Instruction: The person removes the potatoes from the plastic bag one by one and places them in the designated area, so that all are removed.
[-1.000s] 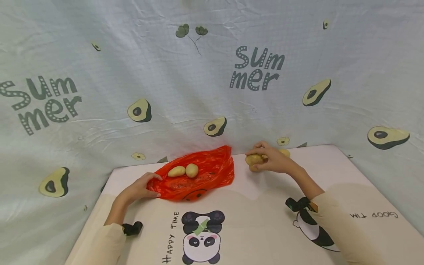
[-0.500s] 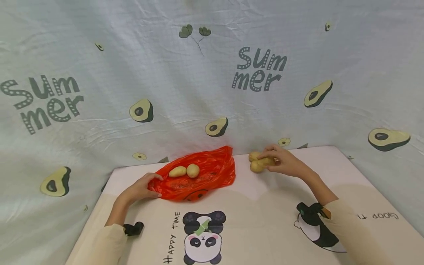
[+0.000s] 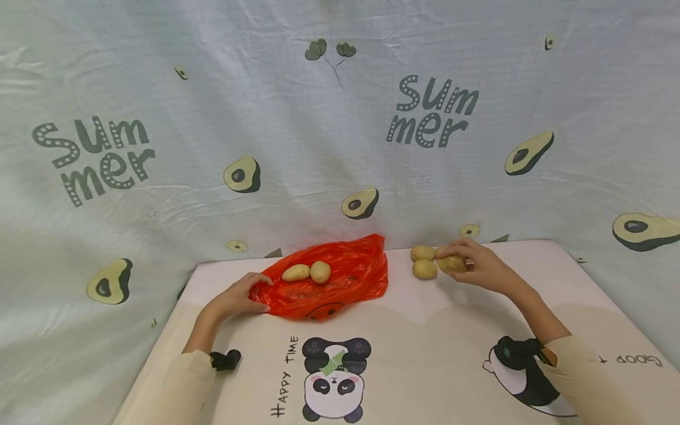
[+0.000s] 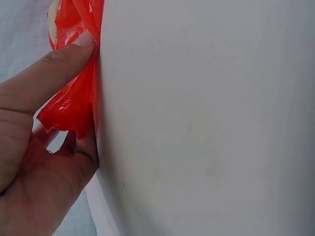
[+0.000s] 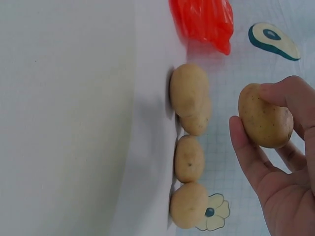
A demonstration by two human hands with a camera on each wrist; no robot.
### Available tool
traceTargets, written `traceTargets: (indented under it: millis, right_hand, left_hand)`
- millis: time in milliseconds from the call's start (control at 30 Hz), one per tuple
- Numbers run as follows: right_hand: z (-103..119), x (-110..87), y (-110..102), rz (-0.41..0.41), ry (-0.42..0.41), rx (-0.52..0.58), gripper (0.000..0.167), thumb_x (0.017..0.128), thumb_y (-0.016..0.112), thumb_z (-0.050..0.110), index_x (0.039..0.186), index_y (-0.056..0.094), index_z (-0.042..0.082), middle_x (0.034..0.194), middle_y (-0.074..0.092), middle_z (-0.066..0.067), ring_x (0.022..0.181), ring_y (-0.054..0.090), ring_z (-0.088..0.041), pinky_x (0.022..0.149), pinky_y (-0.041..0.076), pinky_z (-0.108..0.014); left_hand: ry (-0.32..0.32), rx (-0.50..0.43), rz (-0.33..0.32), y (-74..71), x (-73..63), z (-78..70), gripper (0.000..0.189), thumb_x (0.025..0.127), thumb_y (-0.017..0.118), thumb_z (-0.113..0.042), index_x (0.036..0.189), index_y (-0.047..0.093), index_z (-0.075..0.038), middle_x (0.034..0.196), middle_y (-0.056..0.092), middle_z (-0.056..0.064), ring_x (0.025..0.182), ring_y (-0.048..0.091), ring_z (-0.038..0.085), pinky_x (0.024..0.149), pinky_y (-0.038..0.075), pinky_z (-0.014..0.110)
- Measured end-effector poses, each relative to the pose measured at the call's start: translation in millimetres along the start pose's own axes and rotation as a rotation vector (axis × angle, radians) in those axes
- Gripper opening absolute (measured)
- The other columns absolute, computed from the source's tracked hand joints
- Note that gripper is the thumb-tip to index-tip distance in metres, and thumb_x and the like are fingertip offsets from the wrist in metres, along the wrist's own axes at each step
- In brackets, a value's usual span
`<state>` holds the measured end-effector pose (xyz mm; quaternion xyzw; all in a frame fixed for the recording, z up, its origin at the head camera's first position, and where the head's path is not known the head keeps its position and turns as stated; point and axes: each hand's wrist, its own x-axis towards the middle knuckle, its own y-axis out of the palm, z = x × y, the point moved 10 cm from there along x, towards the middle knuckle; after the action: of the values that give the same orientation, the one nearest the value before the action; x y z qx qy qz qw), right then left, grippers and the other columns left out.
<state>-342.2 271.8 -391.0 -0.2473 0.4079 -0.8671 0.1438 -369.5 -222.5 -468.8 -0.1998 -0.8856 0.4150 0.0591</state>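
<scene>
Well over to the left, the pale backdrop cloth (image 3: 180,236) bore the word SUMMER in dark letters, and below it a beige sleeve (image 3: 186,383), with a small black device (image 3: 226,360) at the cuff, led to the left hand (image 3: 241,294). Its fingers pinched the left end of a crumpled red plastic bag (image 3: 353,268), thumb on top and the others beneath, as the left wrist view showed. The bag lay along the far side of the surface (image 3: 419,342), and near its middle an oblong potato (image 3: 296,273) and a rounder potato (image 3: 320,272) sat side by side; whether they were inside it or on top, I could not tell. Nearer than the bag, a printed panda (image 3: 334,386) appeared upside down. Past the bag's right end, apart from it, four loose potatoes (image 5: 189,158) lay close together on the surface; the head view showed two plainly. Just to their right, the right hand (image 3: 480,267) gripped a further potato (image 5: 263,120) between thumb and fingers, holding it off the surface. Another beige sleeve (image 3: 595,378) covered that forearm, over part of a second panda print (image 3: 517,381).
</scene>
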Motion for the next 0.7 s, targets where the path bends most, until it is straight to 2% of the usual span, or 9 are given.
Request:
traceTargets:
  millis: [267,533,700]
  right_hand:
    - [-13,-4.7,-4,-0.023,0.067,0.025,0.041,0.082,0.077,-0.005,0.121,0.068,0.006,0.127,0.061,-0.017,0.107,0.058,-0.029,0.082,0.059,-0.04]
    - [-15,-6.5,-4,-0.021,0.064,0.047,0.038,0.085,0.077,-0.002,0.121,0.069,0.008,0.128,0.064,-0.017,0.103,0.059,-0.021,0.083,0.059,-0.04]
    - [-21,-6.6,-2,-0.006,0.098,0.049,0.04,0.083,0.082,0.003,0.121,0.068,0.008,0.129,0.063,-0.018,0.108,0.059,-0.026,0.084,0.058,-0.037]
  left_hand:
    - [0.01,-0.024,-0.007,-0.2,-0.7,2.6,0.048,0.082,0.086,-0.014,0.121,0.061,-0.006,0.132,0.052,0.021,0.127,0.045,0.042,0.111,0.037,0.062]
    - [-0.026,-0.001,-0.005,-2.7,-1.5,2.7,0.048,0.082,0.085,-0.015,0.123,0.06,-0.008,0.136,0.05,0.021,0.129,0.044,0.042,0.111,0.038,0.062]
    - [-0.034,-0.015,-0.001,-0.3,-2.7,-0.1,0.048,0.083,0.084,-0.016,0.124,0.06,-0.006,0.137,0.049,0.023,0.13,0.043,0.043,0.111,0.038,0.063]
